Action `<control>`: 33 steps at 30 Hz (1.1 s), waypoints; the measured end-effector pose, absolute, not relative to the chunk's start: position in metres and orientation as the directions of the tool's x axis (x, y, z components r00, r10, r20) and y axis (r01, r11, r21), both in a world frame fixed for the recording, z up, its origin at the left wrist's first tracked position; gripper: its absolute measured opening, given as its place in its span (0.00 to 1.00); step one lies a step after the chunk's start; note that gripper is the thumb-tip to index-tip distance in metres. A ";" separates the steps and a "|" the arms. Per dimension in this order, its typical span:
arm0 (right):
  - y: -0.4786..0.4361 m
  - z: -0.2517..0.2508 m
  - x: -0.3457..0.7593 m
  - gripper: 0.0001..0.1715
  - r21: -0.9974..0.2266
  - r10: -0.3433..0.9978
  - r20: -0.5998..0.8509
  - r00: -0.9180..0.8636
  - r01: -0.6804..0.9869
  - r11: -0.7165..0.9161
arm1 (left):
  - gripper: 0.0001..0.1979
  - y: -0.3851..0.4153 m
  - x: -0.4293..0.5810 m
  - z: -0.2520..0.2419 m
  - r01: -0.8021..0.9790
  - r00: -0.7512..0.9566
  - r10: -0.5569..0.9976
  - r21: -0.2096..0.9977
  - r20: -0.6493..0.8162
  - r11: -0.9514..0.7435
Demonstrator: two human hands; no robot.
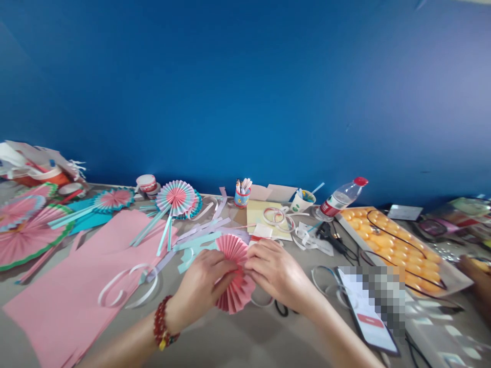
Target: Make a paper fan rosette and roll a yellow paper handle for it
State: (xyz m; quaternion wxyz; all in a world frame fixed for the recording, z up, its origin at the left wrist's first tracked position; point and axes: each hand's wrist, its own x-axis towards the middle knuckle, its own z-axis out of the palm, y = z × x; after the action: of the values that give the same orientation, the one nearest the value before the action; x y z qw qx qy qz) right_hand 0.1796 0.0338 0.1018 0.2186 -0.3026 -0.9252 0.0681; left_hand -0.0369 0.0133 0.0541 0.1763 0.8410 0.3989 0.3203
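A pink pleated paper fan (233, 299), spread into a round rosette, is held between my two hands above the table. My left hand (209, 278), with a red bead bracelet at the wrist, pinches its left side near the middle. On the opposite side, my right hand (274, 268) grips the fan with curled fingers, which cover part of its edge. Pink paper sheets (72, 276) lie to the left, with a curled white strip (143, 289) on them. Behind my left hand are pale mint paper pieces (197, 250).
Finished pleated fans (175, 198) lie at the back left. A pen cup (242, 197), a paper cup (302, 201) and a plastic bottle (341, 198) stand along the blue wall. To the right are a phone (364, 306), a box of orange balls (395, 250) and black cables. Another person's hand (475, 273) shows at far right.
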 end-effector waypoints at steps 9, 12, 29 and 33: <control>0.032 0.099 0.183 0.08 -0.279 0.589 0.394 -0.706 0.518 0.808 | 0.08 0.014 -0.036 0.053 0.488 0.506 0.764 0.597 0.401 -0.637; 0.030 0.101 0.185 0.09 -0.284 0.584 0.401 -0.705 0.511 0.811 | 0.08 0.014 -0.037 0.054 0.452 0.509 0.764 0.633 0.396 -0.629; 0.027 0.099 0.182 0.04 -0.365 0.617 0.387 -0.685 0.501 0.785 | 0.06 0.014 -0.037 0.054 0.466 0.558 0.699 0.527 0.447 -0.710; 0.024 0.100 0.185 0.07 -0.433 0.692 0.328 -0.643 0.549 0.715 | 0.06 0.013 -0.038 0.053 0.467 0.551 0.675 0.489 0.490 -0.736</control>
State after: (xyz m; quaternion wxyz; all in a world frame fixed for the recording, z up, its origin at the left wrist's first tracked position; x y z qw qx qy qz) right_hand 0.1850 0.0244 0.1005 0.2410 -0.3468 -0.8942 0.1487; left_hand -0.0376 0.0129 0.0532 0.1527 0.8672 0.3294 0.3407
